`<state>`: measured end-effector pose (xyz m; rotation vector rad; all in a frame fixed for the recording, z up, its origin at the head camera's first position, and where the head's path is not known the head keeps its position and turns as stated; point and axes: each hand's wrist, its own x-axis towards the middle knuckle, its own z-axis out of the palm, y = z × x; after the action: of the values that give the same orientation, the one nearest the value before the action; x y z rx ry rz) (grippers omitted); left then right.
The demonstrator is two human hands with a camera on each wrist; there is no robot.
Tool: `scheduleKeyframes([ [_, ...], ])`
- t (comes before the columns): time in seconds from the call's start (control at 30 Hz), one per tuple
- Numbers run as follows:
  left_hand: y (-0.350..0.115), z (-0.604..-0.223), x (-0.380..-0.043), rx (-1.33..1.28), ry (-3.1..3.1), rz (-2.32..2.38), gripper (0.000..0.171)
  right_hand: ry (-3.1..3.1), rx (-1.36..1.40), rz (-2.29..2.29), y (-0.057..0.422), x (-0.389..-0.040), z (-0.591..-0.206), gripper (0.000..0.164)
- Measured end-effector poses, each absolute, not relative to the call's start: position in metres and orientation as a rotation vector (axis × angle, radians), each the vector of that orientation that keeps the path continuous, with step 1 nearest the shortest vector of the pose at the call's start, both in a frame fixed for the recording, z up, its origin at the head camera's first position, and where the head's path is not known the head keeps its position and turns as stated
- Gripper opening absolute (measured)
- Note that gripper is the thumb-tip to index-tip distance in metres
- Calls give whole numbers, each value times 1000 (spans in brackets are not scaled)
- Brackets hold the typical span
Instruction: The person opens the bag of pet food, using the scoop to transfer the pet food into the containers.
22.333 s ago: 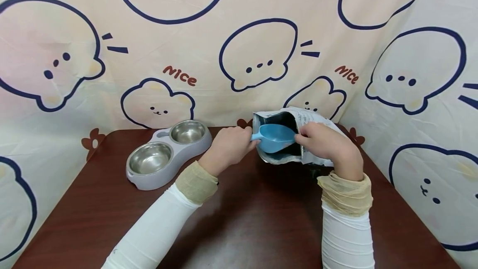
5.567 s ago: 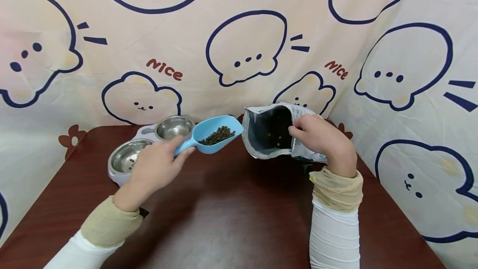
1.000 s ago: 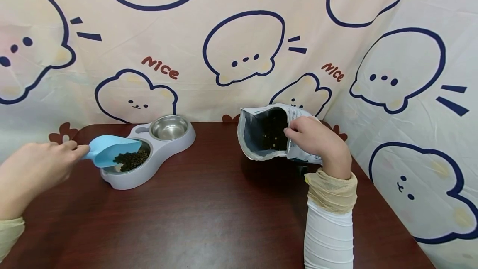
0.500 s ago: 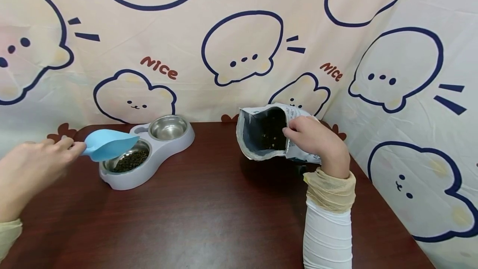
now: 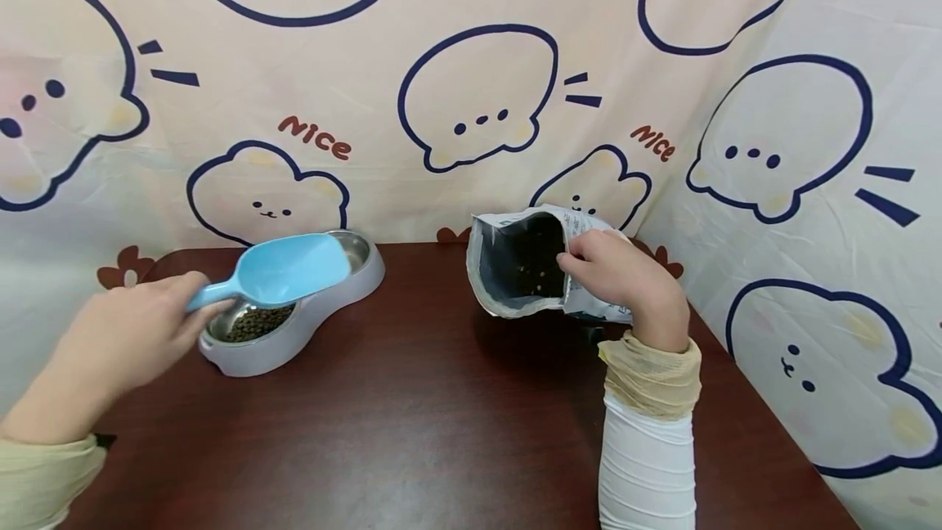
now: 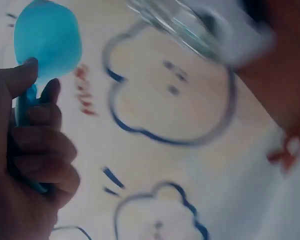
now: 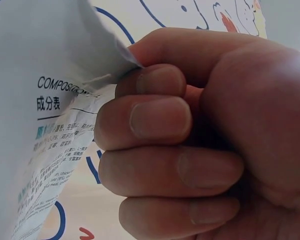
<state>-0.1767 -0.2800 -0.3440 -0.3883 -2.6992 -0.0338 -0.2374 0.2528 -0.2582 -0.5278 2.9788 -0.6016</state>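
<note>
In the head view my left hand (image 5: 136, 334) grips the handle of a light blue scoop (image 5: 294, 268), raised over a lilac-grey double pet bowl (image 5: 257, 361). The scoop looks empty from this side. Brown kibble (image 5: 257, 324) lies in the nearer steel bowl; the farther steel bowl (image 5: 357, 249) is partly hidden by the scoop. The left wrist view has fingers curled round the scoop handle (image 6: 24, 107). At the right, my right hand (image 5: 625, 280) pinches the edge of a silver-white food bag (image 5: 489, 268). Its mouth gapes leftward, with kibble inside. Printed text shows on the bag (image 7: 40, 55) in the right wrist view.
A dark reddish-brown table (image 5: 412, 399) carries the bowl and bag. Cream cloth (image 5: 353, 88) with cartoon drawings hangs close behind the table and along its right side.
Since half a second ago, the left hand has moved the scoop right and up, from tipped over the nearer bowl to above both bowls. The right hand and bag stay put.
</note>
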Motion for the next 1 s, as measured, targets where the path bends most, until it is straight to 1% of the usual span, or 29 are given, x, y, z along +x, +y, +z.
scheduleKeyframes([
  [0.1,-253,-336,-178,-437,-2728,-124,29,2979,-527,-606,253,-237,-259,38],
  [0.3,-195,-319,-185,-554,-2760,-258,29,2974,-536,-608,253,-237,-258,42],
  [0.47,-145,-312,-199,-646,-2770,-293,33,2976,-544,-607,252,-237,-256,42],
  [0.63,-97,-313,-216,-714,-2759,-279,34,2969,-539,-604,252,-236,-257,42],
  [0.83,-58,-314,-232,-725,-2678,-176,35,2967,-534,-590,252,-237,-258,41],
  [1.0,-35,-314,-240,-754,-2566,-54,29,2963,-533,-583,252,-236,-258,40],
])
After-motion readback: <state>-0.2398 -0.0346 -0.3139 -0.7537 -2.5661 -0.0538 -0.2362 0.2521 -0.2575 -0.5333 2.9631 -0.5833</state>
